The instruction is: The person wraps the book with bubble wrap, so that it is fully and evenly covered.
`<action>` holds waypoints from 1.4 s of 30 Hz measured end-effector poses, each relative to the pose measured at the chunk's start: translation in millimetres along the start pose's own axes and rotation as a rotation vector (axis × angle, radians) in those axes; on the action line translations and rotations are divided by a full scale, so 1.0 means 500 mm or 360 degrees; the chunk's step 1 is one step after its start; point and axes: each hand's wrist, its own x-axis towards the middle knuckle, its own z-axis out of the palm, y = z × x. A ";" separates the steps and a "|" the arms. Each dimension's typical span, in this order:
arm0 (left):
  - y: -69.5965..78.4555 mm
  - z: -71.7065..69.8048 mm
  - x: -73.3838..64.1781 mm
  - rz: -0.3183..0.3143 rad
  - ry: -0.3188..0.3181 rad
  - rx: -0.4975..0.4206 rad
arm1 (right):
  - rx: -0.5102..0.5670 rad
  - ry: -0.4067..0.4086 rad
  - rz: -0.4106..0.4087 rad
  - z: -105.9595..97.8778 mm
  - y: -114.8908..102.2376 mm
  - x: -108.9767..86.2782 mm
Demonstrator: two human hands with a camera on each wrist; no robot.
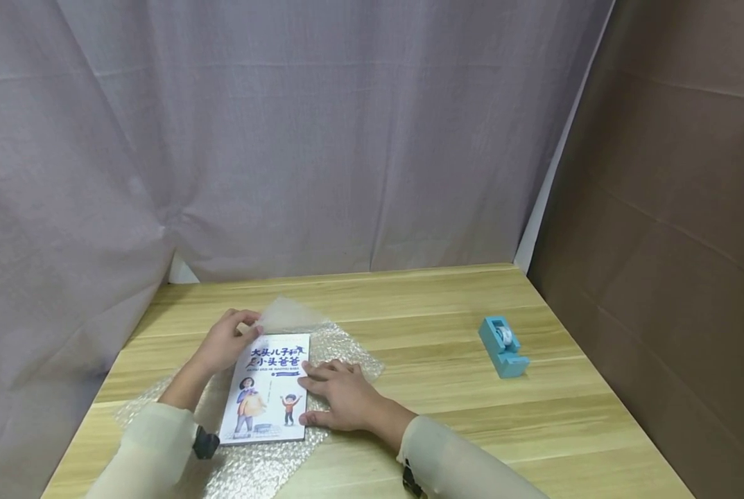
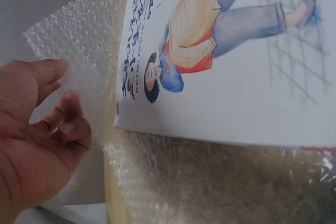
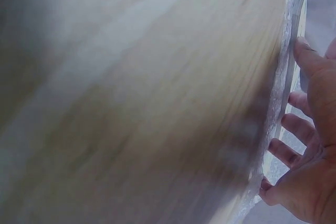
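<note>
A white picture book [image 1: 265, 416] with blue Chinese lettering and drawn figures lies face up on a sheet of bubble wrap [image 1: 247, 478]. At the book's far left corner, my left hand [image 1: 225, 341] pinches the far edge of the wrap with curled fingers. That flap of bubble wrap [image 2: 79, 30] stands raised beyond the book's top edge in the left wrist view. My right hand [image 1: 347, 396] rests spread along the book's right edge, its fingertips on the cover and side. From the right wrist, the same hand [image 3: 310, 145] shows its fingers apart along the edge.
A blue tape dispenser [image 1: 503, 350] with a roll of clear tape stands on the right part of the wooden table [image 1: 434, 333]. Grey cloth [image 1: 347, 138] hangs behind the table, and a brown panel [image 1: 671, 208] borders its right side.
</note>
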 end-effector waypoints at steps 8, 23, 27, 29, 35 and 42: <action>0.015 0.003 0.011 0.0123 0.0129 0.0153 | 0.0021 0.0004 0.0001 0.002 0.002 0.002; 0.014 0.010 0.001 0.0586 0.0345 0.0358 | 0.0029 0.0007 0.0018 0.006 0.005 0.003; 0.008 0.003 -0.009 0.0723 0.0303 0.0359 | 0.0030 0.0013 0.0015 0.006 0.005 0.003; 0.005 0.001 -0.015 0.0700 0.0228 0.0339 | 0.0026 0.0015 0.0012 0.006 0.005 0.003; -0.001 0.001 -0.027 0.0458 -0.0064 0.0302 | 0.0014 0.0021 0.0009 0.002 0.004 0.002; 0.002 0.006 -0.034 0.0359 -0.0209 0.0292 | 0.0023 0.0013 0.0017 0.005 0.001 0.004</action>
